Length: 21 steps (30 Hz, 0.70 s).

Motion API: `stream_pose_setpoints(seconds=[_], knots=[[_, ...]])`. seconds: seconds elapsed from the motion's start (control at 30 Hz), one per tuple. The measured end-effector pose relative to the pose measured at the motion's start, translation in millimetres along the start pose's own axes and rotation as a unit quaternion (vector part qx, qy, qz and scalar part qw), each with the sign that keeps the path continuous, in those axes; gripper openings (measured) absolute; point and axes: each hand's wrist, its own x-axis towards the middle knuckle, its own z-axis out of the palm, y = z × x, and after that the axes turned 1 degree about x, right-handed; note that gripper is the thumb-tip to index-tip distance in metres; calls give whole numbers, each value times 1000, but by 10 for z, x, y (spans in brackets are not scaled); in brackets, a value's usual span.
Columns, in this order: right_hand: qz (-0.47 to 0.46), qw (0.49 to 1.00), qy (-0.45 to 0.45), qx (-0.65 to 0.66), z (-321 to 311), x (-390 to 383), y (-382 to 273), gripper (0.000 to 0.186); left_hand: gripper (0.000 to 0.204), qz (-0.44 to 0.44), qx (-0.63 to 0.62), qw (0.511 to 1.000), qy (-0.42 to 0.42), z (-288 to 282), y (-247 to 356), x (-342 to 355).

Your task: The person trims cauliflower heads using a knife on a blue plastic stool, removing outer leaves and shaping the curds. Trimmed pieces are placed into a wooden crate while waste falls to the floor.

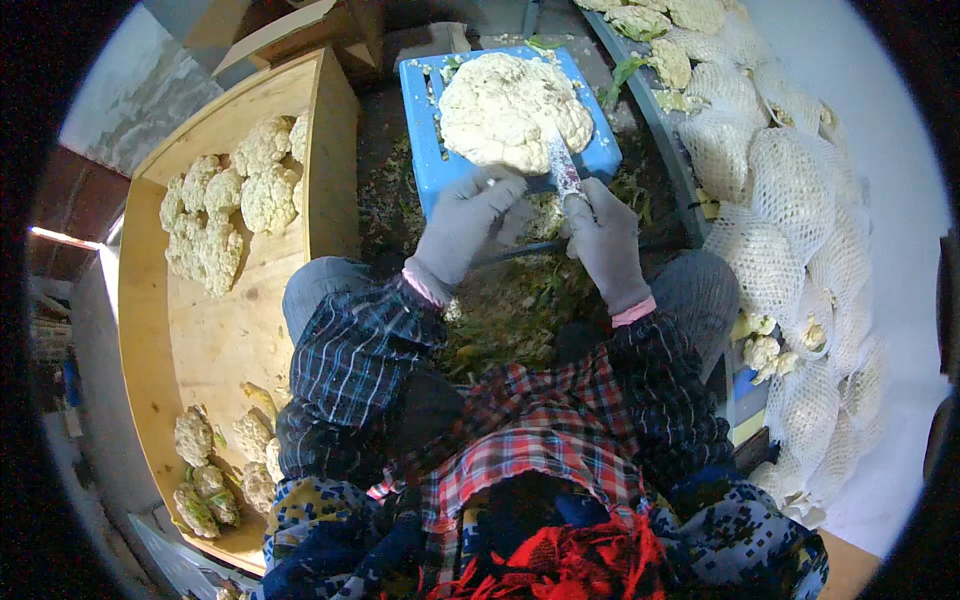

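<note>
"Where's the piece you're on?"

"The big cauliflower [500, 108] sits on top of the blue stool [424, 155], covering much of it."

"And the right?"

"My right hand [603, 238] is at the stool's near right corner, fingers wrapped round the handle of a knife [562, 165]. The blade points away from me, over the cauliflower's near edge. Whether it has gone in, I can't tell."

"The left?"

"My left hand [460, 225] is at the stool's near edge, just beside the cauliflower. Its fingers are curled in, thumb and forefinger close together; I can't tell if they're pinching anything. I've got pale grey gloves [448, 242] on both."

"What's around you?"

"Left of the stool there's a wooden box [334, 160]. Pale cauliflower pieces [268, 198] lie in its far part, level with the stool, and browner ones [193, 437] in the end nearer me. A cardboard box [285, 28] stands beyond, to the stool's far left. On the stool's right, white-netted cauliflowers [755, 250] are heaped along the wall. Leafy scraps [520, 300] litter the floor on the stool's near side."
</note>
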Motion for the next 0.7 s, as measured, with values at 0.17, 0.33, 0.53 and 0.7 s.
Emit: stream_pose_setpoints(seconds=[0.17, 0.33, 0.53, 0.7], knots=[[24, 999, -24, 33, 58, 55, -86, 18, 27, 386, 390, 800, 242, 52, 198, 204], [76, 990, -53, 108, 102, 48, -121, 19, 35, 373, 459, 763, 261, 148, 149, 382], [103, 983, -36, 146, 238, 105, -202, 16, 31, 370, 468, 757, 268, 165, 125, 413], [184, 930, -112, 296, 132, 128, -435, 20, 29, 352, 463, 774, 249, 130, 118, 382]])
